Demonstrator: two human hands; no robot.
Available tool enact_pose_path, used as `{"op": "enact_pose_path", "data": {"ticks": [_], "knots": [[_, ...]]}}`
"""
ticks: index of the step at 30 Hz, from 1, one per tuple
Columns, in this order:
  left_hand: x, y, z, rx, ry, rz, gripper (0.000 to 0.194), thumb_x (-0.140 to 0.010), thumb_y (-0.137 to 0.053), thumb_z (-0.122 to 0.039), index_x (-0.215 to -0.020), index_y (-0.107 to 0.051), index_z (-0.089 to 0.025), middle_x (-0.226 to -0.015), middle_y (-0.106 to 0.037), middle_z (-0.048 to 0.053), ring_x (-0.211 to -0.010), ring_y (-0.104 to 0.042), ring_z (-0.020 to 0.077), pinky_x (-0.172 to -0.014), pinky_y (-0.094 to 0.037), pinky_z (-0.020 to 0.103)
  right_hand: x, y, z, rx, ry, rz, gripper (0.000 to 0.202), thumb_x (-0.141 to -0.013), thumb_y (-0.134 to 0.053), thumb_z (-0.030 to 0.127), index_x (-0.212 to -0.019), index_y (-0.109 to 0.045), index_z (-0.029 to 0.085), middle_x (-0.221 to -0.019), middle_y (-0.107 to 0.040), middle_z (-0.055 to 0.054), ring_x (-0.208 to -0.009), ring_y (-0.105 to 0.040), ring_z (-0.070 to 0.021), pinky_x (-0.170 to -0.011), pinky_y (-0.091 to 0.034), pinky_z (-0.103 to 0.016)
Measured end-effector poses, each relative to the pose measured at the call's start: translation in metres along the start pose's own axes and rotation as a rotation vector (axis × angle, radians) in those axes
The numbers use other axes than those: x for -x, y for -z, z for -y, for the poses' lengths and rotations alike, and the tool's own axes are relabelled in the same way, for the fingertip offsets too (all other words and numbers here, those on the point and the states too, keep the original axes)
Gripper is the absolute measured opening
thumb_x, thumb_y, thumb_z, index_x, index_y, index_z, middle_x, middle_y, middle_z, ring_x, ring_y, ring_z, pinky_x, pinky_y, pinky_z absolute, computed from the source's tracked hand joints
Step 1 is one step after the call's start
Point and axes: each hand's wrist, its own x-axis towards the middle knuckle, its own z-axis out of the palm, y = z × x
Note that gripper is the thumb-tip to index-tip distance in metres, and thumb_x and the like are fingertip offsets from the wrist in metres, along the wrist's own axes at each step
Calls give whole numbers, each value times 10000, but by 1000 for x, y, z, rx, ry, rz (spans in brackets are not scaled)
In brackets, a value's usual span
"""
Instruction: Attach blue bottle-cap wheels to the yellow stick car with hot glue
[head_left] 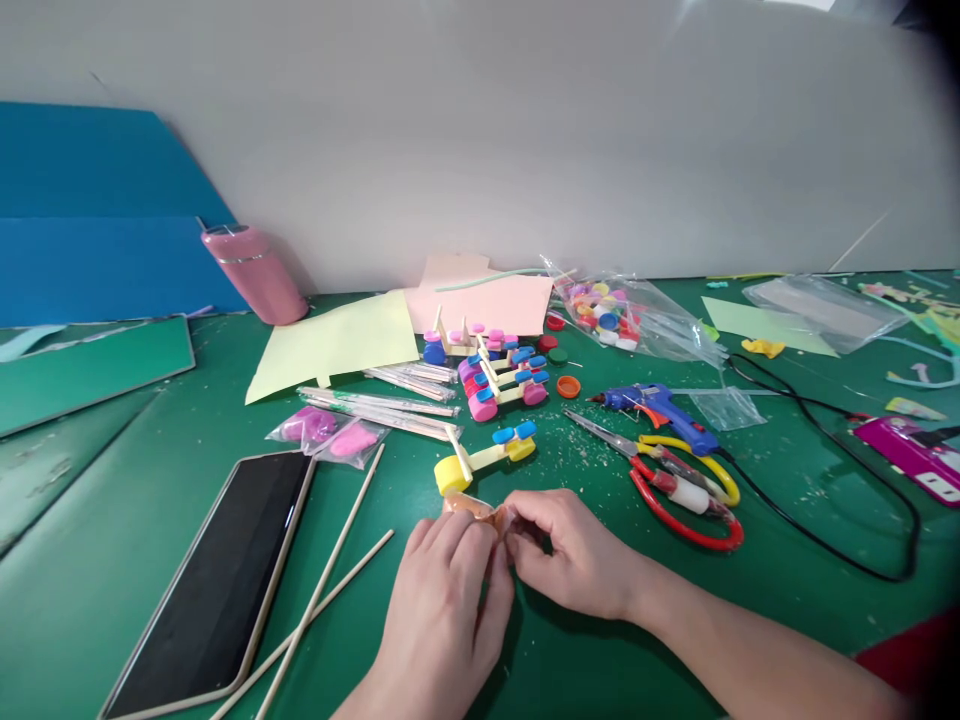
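Both hands are pinched around a small clear packet with something orange-brown inside, most of it hidden by the fingers. My left hand has its fingers closed over the packet from the near side. My right hand grips the packet's right end between thumb and forefinger. Just beyond the fingers stands a little yellow model made of a pale stick with blue pads on it. Similar pink and blue models sit in a cluster farther back.
On the left lie a phone and two crossed wooden sticks. Scissors and a blue glue gun with a black cable are at the right. A pink bottle leans by the wall, and a bag of bottle caps lies at the back.
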Motion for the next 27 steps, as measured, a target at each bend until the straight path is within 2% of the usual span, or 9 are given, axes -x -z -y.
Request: {"op": "enact_pose_path", "data": {"ticks": [6,11,19,27], "knots": [[2,0,5,121,-39,60,139,-809,-410,-86,-741,-459,-196,-683,-524,12,-604,-469,147,-583,-365,292,1,1,1,-12,19,47,200,-792,-426,111,-627,-341,185,-601,-411,53,-545,-363,-71,-498,-296,-179],[-2,3,1,197,63,22,190,-812,-413,-84,-659,-414,-196,-637,-493,-2,-579,-450,129,-557,-371,260,-1,-1,2,60,63,47,214,-782,-408,94,-608,-326,187,-607,-437,42,-550,-382,-77,-517,-314,-189],[-5,3,-3,277,154,-21,244,-808,-417,-110,-588,-369,-205,-578,-459,-24,-523,-439,110,-502,-380,225,0,-5,2,7,38,-8,226,-731,-421,84,-558,-311,180,-543,-344,64,-512,-294,-61,-453,-250,-178],[-5,6,-4,397,258,-29,244,-794,-433,-129,-572,-367,-208,-550,-410,-37,-496,-388,101,-451,-343,202,-2,-6,5,-43,27,-23,214,-705,-417,61,-545,-327,172,-541,-337,63,-520,-302,-59,-457,-254,-175]]}}
